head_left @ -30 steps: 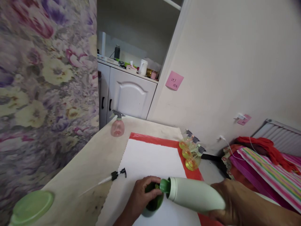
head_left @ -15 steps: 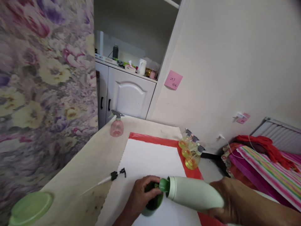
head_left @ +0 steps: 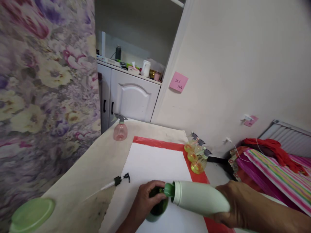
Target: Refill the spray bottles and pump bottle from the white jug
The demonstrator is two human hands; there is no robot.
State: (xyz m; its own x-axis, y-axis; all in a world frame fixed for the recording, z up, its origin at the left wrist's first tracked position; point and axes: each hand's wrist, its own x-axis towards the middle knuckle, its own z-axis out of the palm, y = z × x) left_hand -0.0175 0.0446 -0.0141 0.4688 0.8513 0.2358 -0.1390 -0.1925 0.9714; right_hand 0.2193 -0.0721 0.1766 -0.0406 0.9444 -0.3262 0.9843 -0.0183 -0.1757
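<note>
My left hand (head_left: 145,199) is closed round the neck of a dark green bottle (head_left: 159,208) standing on the white sheet (head_left: 153,160). From the right, my right hand (head_left: 230,202) grips a pale green bottle (head_left: 200,196), tipped almost level with its wide mouth towards the dark bottle. Green matter (head_left: 168,190) bridges the two mouths; whether it is liquid or a spout I cannot tell. A black pump head (head_left: 118,180) with a clear tube lies left of my left hand. Near the bottom left corner is a pale green lid (head_left: 32,213).
A pink spray bottle (head_left: 120,131) stands on the table's far left part. Several spray bottles with yellow liquid (head_left: 198,165) line the sheet's red right border. Behind are a white cabinet (head_left: 132,94) and a wall; a floral curtain (head_left: 48,97) hangs left.
Both hands keep their grips, and the pale green bottle stays tilted at the dark one with barely any shift. The view has moved very slightly.
</note>
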